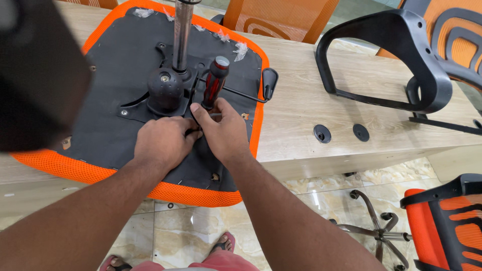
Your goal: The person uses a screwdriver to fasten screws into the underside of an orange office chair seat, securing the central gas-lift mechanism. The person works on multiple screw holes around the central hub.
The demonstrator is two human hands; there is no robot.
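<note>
Upturned seat (125, 75), black underside up, orange mesh edge, lies on the bench (301, 100) with its near edge overhanging the floor. Black mechanism plate (165, 93) with gas cylinder (182, 35) standing up from it sits at seat centre.

Right hand (226, 133): fingers clamped low on the shaft of a screwdriver (215, 83), red-and-black handle upright, slightly tilted. Tip hidden behind the fingers; cannot tell if it sits in a screw head.

Left hand (165, 140): closed, knuckles up, pressed on the seat just beside the right hand, fingertips touching near the driver tip. Whatever it pinches is hidden.

Lever (251, 93) runs from the plate out to the seat's right edge.

Risks, as judged:
- Grip is low on the shaft, not the handle: little torque control, so the tip may cam out and jab the left fingers, which lie touching.
- Tilted driver could strip the screw head.
- Seat overhangs the bench; downward push near the front edge might tip or slide it toward the feet (223, 246) below, in open sandals.
- A small screw dropped here would fall to the tile floor.

Armrest (396, 60) lies well apart at right.
</note>
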